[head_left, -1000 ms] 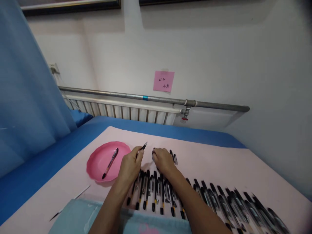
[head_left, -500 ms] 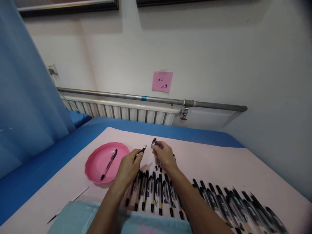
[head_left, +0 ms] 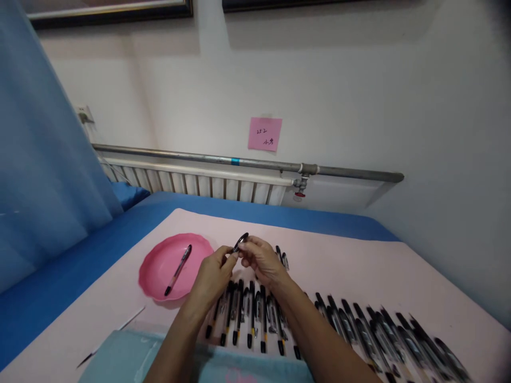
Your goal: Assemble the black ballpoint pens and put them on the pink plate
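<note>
My left hand (head_left: 211, 272) is closed round a black pen body whose tip end points up and right. My right hand (head_left: 261, 258) pinches a black pen cap (head_left: 241, 241) and holds it against that tip, so the two hands meet above the pink cloth (head_left: 359, 266). Below them lies a long row of black pens (head_left: 255, 308) side by side. A pink plate (head_left: 159, 268) to the left holds one capped black pen (head_left: 178, 269).
Two loose caps (head_left: 282, 256) lie just right of my right hand. A thin white refill (head_left: 114, 332) lies at the lower left beside a light blue cloth (head_left: 120, 356). A blue curtain hangs on the left; radiator and pipe run along the back wall.
My right hand lifted a cap off the cloth and carried it left to the tip of the pen in my left hand. The left hand stayed almost still.
</note>
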A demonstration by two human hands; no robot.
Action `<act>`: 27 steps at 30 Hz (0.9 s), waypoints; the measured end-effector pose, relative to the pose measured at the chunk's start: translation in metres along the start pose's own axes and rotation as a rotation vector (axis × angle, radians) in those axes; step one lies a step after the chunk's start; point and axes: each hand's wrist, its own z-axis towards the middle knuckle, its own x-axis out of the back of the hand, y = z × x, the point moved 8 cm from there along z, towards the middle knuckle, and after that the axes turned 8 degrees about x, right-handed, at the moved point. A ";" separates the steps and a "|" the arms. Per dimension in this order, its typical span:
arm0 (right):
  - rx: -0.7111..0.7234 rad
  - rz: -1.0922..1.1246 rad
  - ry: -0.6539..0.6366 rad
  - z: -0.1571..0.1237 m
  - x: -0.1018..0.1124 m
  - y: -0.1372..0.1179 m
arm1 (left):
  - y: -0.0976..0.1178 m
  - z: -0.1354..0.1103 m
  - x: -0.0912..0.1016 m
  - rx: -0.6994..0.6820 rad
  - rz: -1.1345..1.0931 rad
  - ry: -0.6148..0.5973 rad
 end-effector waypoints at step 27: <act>0.220 -0.752 0.234 0.009 0.065 -0.051 | -0.077 0.035 0.069 0.381 0.705 0.309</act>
